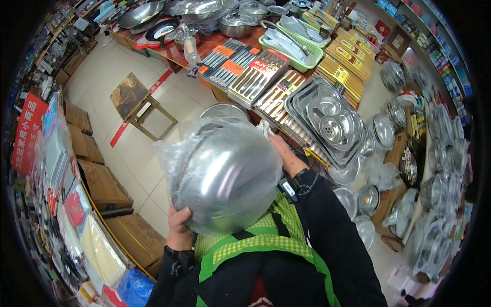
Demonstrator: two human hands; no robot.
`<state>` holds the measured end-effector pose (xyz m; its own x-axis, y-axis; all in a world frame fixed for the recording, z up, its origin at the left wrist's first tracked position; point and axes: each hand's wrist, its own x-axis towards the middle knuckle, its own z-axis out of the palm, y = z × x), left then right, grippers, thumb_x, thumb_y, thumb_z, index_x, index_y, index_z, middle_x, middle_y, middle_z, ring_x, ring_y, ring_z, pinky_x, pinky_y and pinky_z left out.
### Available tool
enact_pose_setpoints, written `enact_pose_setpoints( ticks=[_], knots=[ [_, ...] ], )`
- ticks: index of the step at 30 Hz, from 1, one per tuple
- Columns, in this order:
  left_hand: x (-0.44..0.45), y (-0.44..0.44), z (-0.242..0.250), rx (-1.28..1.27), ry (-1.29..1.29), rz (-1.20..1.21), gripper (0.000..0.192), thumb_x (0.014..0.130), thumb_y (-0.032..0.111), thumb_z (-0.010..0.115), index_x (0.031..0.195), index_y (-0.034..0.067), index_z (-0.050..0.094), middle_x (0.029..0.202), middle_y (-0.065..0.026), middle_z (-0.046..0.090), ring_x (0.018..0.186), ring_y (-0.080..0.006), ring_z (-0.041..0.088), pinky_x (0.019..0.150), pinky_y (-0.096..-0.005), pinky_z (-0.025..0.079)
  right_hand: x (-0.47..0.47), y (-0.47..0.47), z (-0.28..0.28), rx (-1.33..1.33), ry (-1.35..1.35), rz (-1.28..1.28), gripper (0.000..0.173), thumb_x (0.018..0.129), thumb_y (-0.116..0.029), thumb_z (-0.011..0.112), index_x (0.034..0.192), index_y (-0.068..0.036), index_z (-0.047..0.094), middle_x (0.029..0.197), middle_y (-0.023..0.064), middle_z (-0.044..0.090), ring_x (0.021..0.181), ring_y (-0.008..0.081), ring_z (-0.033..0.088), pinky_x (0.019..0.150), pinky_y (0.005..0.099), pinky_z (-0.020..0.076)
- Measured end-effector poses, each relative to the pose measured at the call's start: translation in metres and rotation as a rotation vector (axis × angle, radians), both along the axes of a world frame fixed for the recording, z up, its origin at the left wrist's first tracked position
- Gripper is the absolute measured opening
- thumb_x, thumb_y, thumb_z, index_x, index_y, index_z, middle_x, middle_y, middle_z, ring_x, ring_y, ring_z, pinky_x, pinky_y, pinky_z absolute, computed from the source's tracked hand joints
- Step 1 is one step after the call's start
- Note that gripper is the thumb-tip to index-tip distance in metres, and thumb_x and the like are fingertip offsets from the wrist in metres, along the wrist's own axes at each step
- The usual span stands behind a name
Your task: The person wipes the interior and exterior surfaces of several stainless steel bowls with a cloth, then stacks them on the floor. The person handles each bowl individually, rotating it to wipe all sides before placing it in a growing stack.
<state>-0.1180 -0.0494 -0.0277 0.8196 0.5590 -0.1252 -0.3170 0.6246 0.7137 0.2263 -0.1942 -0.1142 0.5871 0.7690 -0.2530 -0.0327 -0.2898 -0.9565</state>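
A large stainless-steel bowl (230, 172), partly covered in clear plastic film (168, 153), is tilted in front of my chest with its rounded side up. My left hand (180, 226) grips its near left edge, thumb on the outside. At its right side, my right hand (285, 153) has a crumpled white cloth (264, 128) in its fingers; some of these fingers are hidden. Just beyond the bowl shows the round rim of another metal vessel (224, 111).
A wooden stool (132, 98) stands on the tiled floor. Ahead, a table carries boxed chopsticks (257, 75), stacked steel trays (295, 101) and a green basket (303, 67). Cardboard boxes (101, 184) line the left; wrapped metal bowls (383, 128) fill the right.
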Motion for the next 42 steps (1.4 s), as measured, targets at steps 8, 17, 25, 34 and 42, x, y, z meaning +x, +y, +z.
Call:
enact_pose_setpoints(
  ticks=[8, 17, 25, 34, 42],
  knots=[
    [-0.005, 0.020, -0.024, -0.260, -0.014, 0.204, 0.051, 0.096, 0.028, 0.057, 0.141, 0.002, 0.049, 0.139, -0.0149, 0.056, 0.127, -0.0325, 0.052, 0.111, -0.0489, 0.038, -0.086, -0.028, -0.048, 0.118, 0.591, -0.257, 0.058, 0.102, -0.051, 0.046, 0.127, -0.001, 0.061, 0.120, 0.0089, 0.065, 0.104, 0.0197, 0.060, 0.091, 0.0314, 0.0473],
    [0.017, 0.066, -0.015, -0.315, -0.031, 0.301, 0.048, 0.102, 0.029, 0.052, 0.141, 0.002, 0.048, 0.139, -0.0163, 0.055, 0.124, -0.0326, 0.055, 0.106, -0.0495, 0.045, -0.117, -0.077, -0.055, -0.124, 0.078, 0.526, 0.048, 0.101, -0.043, 0.046, 0.111, 0.000, 0.063, 0.096, 0.0187, 0.069, 0.088, 0.0279, 0.065, 0.082, 0.0408, 0.0495],
    [0.081, 0.104, -0.046, 0.330, 0.402, 0.216, 0.037, 0.093, 0.018, 0.067, 0.123, -0.001, 0.058, 0.106, -0.0062, 0.068, 0.089, -0.0152, 0.066, 0.074, -0.0325, 0.055, -0.118, -0.146, 0.011, -0.354, -0.494, 0.314, 0.037, 0.093, -0.037, 0.059, 0.111, -0.005, 0.065, 0.101, 0.0195, 0.067, 0.093, 0.0388, 0.065, 0.079, 0.0458, 0.0519],
    [0.145, 0.055, -0.158, 1.127, 0.650, -0.716, 0.031, 0.089, 0.023, 0.066, 0.108, -0.002, 0.067, 0.093, -0.0216, 0.070, 0.086, -0.0339, 0.067, 0.080, -0.0414, 0.051, -0.125, -0.186, -0.023, -0.201, -0.370, -0.353, 0.031, 0.090, -0.021, 0.065, 0.110, 0.003, 0.065, 0.103, 0.0222, 0.068, 0.093, 0.0372, 0.068, 0.084, 0.0378, 0.0519],
    [0.163, -0.047, -0.256, 1.415, 0.565, -1.114, 0.022, 0.084, 0.021, 0.064, 0.091, 0.001, 0.069, 0.089, -0.0253, 0.068, 0.090, -0.0430, 0.065, 0.081, -0.0500, 0.052, -0.130, -0.199, -0.031, -0.194, -0.362, -0.464, 0.026, 0.088, -0.015, 0.064, 0.107, 0.003, 0.066, 0.096, 0.0188, 0.069, 0.089, 0.0308, 0.069, 0.081, 0.0362, 0.0516]
  ],
)
